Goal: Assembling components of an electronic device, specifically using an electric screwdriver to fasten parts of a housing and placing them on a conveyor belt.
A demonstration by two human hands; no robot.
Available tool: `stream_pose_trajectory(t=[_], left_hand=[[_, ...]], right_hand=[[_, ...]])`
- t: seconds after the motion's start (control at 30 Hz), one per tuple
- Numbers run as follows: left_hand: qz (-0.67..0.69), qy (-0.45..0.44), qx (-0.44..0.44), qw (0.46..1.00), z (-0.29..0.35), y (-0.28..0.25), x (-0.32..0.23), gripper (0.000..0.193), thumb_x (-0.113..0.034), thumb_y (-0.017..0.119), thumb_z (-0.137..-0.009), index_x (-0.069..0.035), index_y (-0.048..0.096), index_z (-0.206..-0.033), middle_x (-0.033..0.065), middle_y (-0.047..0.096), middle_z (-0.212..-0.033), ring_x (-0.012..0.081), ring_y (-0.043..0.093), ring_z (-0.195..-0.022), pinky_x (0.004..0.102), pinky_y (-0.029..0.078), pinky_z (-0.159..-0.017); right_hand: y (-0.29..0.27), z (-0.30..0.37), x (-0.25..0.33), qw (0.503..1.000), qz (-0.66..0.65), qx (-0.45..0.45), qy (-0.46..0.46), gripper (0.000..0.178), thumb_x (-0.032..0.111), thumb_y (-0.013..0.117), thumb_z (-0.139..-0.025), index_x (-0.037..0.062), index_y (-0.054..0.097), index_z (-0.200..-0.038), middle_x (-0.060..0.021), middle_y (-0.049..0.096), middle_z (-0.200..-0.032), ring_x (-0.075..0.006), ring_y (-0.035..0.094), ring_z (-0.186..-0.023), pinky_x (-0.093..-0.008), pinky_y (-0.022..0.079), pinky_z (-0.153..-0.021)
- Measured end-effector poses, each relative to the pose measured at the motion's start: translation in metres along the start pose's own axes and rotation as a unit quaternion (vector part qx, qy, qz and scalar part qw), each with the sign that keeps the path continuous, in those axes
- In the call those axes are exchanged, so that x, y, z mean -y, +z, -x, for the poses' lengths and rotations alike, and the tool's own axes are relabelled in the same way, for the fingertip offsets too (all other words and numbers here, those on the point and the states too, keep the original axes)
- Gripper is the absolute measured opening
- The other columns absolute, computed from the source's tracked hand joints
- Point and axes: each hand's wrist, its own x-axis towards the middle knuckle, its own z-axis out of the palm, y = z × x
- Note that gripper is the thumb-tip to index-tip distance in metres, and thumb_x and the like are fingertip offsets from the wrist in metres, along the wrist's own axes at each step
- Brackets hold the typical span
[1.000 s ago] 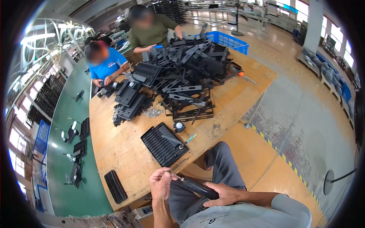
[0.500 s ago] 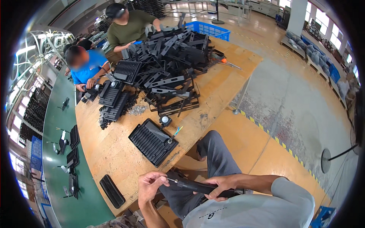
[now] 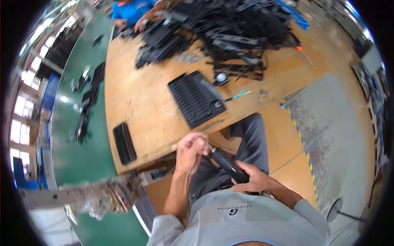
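In my right hand (image 3: 252,178) is a black electric screwdriver (image 3: 223,161), its tip pointing up and to the left above my lap. My left hand (image 3: 192,151) is closed at the tip of the screwdriver, fingers curled together; what they pinch there is blurred and hidden. Beyond my hands, a black finned floodlight housing (image 3: 197,99) lies fins up near the table edge. A round white sensor (image 3: 221,78) sits by its far corner, and coloured wires (image 3: 240,95) stick out at its right side.
A black tray (image 3: 124,143) lies at the table's left edge. Black metal brackets (image 3: 238,41) are heaped at the back, near a screwdriver with an orange handle (image 3: 299,48). A co-worker in blue (image 3: 135,14) handles parts at far left. A green conveyor (image 3: 96,119) carries more lights.
The view has swung down and to the left, so the table sits higher and further right. My left hand still stays at the screwdriver's tip, and the tool now points more upward.
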Motion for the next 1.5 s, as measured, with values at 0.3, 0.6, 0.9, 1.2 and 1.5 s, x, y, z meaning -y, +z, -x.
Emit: stream_pose_trajectory(t=[0.3, 0.6, 0.9, 1.2, 1.5], left_hand=[[0.011, 0.048, -0.065, 0.997, 0.005, 0.006, 0.014, 0.02, -0.016, 0.067, -0.101, 0.001, 0.068, -0.11, 0.0007, 0.061, -0.076, 0.0093, 0.055, -0.066, 0.0247, 0.046, -0.063], [-0.213, 0.1, 0.009, 0.972, -0.016, 0.002, -0.041, 0.027, -0.014, 0.072, -0.096, -0.001, 0.071, -0.119, 0.0017, 0.069, -0.091, 0.0073, 0.062, -0.085, 0.023, 0.05, -0.072], [-0.645, 0.295, -0.014, 0.705, -0.248, -0.044, -0.109, 0.019, -0.012, 0.071, -0.085, -0.005, 0.076, -0.101, 0.019, 0.073, -0.091, 0.0346, 0.071, -0.083, 0.0392, 0.056, -0.079], [-0.769, 0.301, 0.069, 0.559, -0.294, -0.05, -0.094, 0.014, -0.012, 0.066, -0.088, -0.007, 0.076, -0.095, 0.0184, 0.072, -0.102, 0.0399, 0.069, -0.094, 0.0472, 0.056, -0.085], [-0.702, 0.389, 0.022, 0.596, -0.311, -0.074, -0.098, 0.014, -0.011, 0.062, -0.082, -0.005, 0.074, -0.088, 0.0204, 0.072, -0.089, 0.0389, 0.07, -0.084, 0.0442, 0.056, -0.078]], right_hand=[[0.018, -0.022, 0.004, 0.989, 0.062, -0.118, -0.063, 0.068, 0.03, 0.088, -0.079, 0.0019, 0.05, -0.128, -0.017, 0.066, -0.098, -0.0269, 0.067, -0.088, -0.0396, 0.052, -0.081], [0.008, -0.016, -0.009, 0.993, 0.008, -0.097, -0.07, 0.063, 0.029, 0.09, -0.077, -0.0003, 0.053, -0.12, -0.0076, 0.058, -0.082, -0.0164, 0.057, -0.075, -0.0338, 0.048, -0.067], [0.007, -0.01, -0.013, 0.995, 0.002, -0.099, -0.033, 0.059, 0.028, 0.09, -0.078, 0.0017, 0.055, -0.118, -0.0042, 0.059, -0.08, -0.0129, 0.057, -0.073, -0.0309, 0.047, -0.066], [0.008, 0.002, -0.014, 0.99, 0.005, -0.134, 0.033, 0.061, 0.029, 0.09, -0.078, 0.0023, 0.056, -0.121, -0.0048, 0.06, -0.082, -0.0133, 0.059, -0.075, -0.0317, 0.049, -0.069], [0.004, -0.009, -0.021, 0.993, -0.009, -0.122, 0.002, 0.052, 0.023, 0.087, -0.081, 0.0056, 0.055, -0.119, -0.0001, 0.058, -0.082, -0.0091, 0.057, -0.069, -0.0277, 0.048, -0.062]])
